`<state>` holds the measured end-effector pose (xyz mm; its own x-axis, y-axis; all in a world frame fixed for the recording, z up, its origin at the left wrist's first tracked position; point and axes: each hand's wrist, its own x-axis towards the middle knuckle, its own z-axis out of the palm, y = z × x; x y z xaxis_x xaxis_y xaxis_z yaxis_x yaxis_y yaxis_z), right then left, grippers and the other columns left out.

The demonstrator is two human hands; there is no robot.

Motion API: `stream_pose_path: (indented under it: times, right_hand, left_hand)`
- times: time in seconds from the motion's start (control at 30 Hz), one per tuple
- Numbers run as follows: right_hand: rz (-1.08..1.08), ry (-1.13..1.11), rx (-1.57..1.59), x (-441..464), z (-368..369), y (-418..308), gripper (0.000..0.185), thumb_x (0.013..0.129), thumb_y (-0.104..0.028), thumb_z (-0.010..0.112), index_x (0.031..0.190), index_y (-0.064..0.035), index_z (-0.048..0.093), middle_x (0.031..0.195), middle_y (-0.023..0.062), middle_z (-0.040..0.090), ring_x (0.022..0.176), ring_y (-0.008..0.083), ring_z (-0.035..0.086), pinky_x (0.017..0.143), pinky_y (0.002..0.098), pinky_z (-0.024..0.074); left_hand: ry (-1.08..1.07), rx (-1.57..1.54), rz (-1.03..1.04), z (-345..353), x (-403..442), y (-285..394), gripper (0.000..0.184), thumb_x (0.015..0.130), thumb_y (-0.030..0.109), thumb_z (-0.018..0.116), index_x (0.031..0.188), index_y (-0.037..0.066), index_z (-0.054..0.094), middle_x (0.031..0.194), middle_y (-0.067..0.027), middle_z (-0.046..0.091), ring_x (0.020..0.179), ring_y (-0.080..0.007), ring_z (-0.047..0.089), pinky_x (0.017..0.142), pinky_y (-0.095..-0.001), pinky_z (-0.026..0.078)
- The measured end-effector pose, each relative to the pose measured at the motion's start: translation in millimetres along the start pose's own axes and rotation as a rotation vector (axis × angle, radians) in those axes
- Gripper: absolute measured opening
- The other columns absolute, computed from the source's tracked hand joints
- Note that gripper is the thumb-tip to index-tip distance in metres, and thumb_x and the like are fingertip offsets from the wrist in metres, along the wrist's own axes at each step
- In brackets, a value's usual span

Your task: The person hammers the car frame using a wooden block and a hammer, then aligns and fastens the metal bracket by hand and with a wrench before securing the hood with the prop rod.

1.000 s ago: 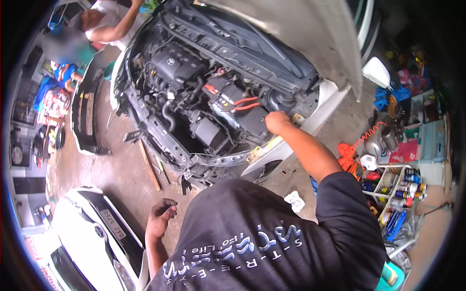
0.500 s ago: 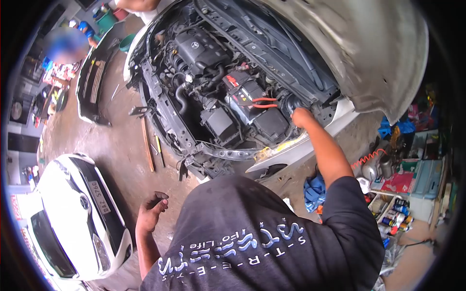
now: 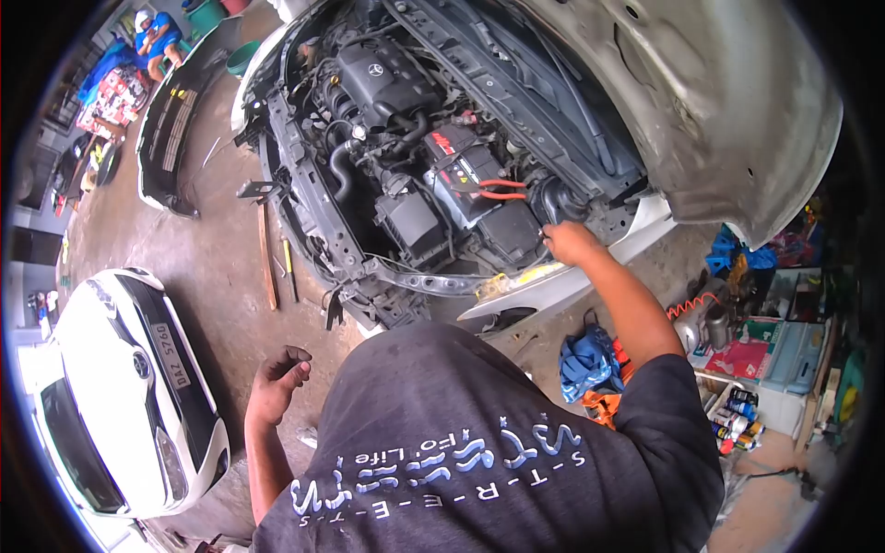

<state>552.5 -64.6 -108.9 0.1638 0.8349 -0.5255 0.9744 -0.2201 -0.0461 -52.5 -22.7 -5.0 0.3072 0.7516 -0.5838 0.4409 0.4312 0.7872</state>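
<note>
My right hand is closed at the near side of the open engine bay, by the fender; a small dark thing at its fingertips is too small to name. Just beyond it are a black box and the car battery, with red-handled pliers lying across the battery's side. The engine cover sits farther back. My left hand hangs over the floor at the left, fingers curled in towards the thumb, with nothing visible in it.
The raised hood is at the upper right. A detached bumper lies on the floor, and a white car stands at the lower left. A person in blue sits far back. A blue cloth and shelves with bottles are at the right.
My right hand has moved along the engine bay's side, first away from me, then slightly back towards me. My left hand stays curled. The view has shifted, and the standing person has left it.
</note>
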Motion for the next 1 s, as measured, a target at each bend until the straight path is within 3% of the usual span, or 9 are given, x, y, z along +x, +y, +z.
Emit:
stream_pose_path:
  times: [0.1,0.23,0.4,0.43,0.57,0.63,0.8,1.0]
  right_hand:
    - [-0.062,-0.046,-0.154,-5.2,9.8,-13.7,0.022,0.098,-0.021,0.056,0.108,-0.0084,0.070,0.106,0.0199,0.073,0.108,0.0393,0.068,0.089,0.0526,0.0544]
    - [-0.250,0.133,-0.352,1.5,58.0,-10.1,0.020,0.093,-0.017,0.055,0.101,-0.0092,0.071,0.097,0.0183,0.073,0.098,0.0355,0.070,0.083,0.0481,0.0551]
    - [-0.357,0.230,-0.371,6.3,63.9,-0.2,0.021,0.095,-0.018,0.052,0.101,-0.0061,0.068,0.095,0.0174,0.072,0.096,0.0342,0.068,0.085,0.0471,0.0537]
    - [-0.364,0.226,-0.363,8.9,61.7,2.2,0.022,0.096,-0.018,0.050,0.101,-0.0057,0.068,0.095,0.0177,0.073,0.096,0.0346,0.069,0.084,0.0476,0.0541]
    - [-0.170,0.063,-0.336,28.6,49.4,-4.2,0.025,0.099,-0.019,0.046,0.106,-0.0045,0.066,0.099,0.0197,0.075,0.095,0.0361,0.073,0.083,0.0494,0.0568]
    - [-0.116,-0.030,-0.340,30.3,39.3,-12.1,0.032,0.101,-0.018,0.043,0.112,-0.0022,0.068,0.103,0.0207,0.075,0.099,0.0385,0.072,0.088,0.0497,0.0557]
    - [0.029,0.029,-0.184,33.5,29.8,-14.3,0.029,0.100,-0.017,0.048,0.116,-0.0016,0.067,0.107,0.0207,0.074,0.103,0.0398,0.071,0.092,0.0511,0.0537]
    - [-0.019,0.069,-0.249,49.1,52.1,-1.8,0.030,0.099,-0.026,0.056,0.111,-0.0016,0.069,0.103,0.0216,0.074,0.101,0.0406,0.071,0.091,0.0509,0.0529]
  left_hand:
    - [-0.026,-0.019,-0.001,3.6,4.3,-0.6,0.019,0.093,0.018,0.073,0.107,0.005,0.069,0.091,0.0011,0.065,0.083,-0.0113,0.059,0.076,-0.0281,0.047]
    - [-0.038,0.045,-0.006,10.7,3.9,14.9,0.021,0.093,0.018,0.073,0.108,0.003,0.069,0.093,-0.0001,0.067,0.086,-0.0117,0.060,0.079,-0.0287,0.049]
    - [-0.093,0.027,-0.005,8.6,13.3,1.3,0.019,0.095,0.019,0.072,0.106,0.004,0.071,0.096,-0.0015,0.069,0.092,-0.0109,0.061,0.084,-0.0299,0.051]
    - [-0.106,0.044,0.009,9.0,14.3,-2.8,0.021,0.096,0.020,0.072,0.109,0.004,0.069,0.094,0.0007,0.067,0.086,-0.0108,0.059,0.080,-0.0291,0.050]
    - [-0.122,0.002,0.036,12.0,15.3,-4.2,0.021,0.097,0.021,0.073,0.110,0.004,0.070,0.094,0.0014,0.067,0.087,-0.0098,0.058,0.079,-0.0284,0.049]
    - [-0.128,-0.041,0.086,12.9,15.6,-6.5,0.020,0.097,0.020,0.073,0.109,0.005,0.070,0.093,0.0033,0.066,0.087,-0.0091,0.058,0.079,-0.0278,0.048]
    - [-0.103,-0.042,0.027,12.4,7.3,0.1,0.018,0.097,0.018,0.072,0.109,0.005,0.070,0.093,0.0033,0.066,0.087,-0.0092,0.057,0.081,-0.0281,0.048]
    - [-0.106,-0.032,0.072,10.7,7.4,-6.8,0.023,0.098,0.023,0.071,0.111,0.004,0.068,0.095,0.0013,0.067,0.090,-0.0114,0.059,0.084,-0.0306,0.050]
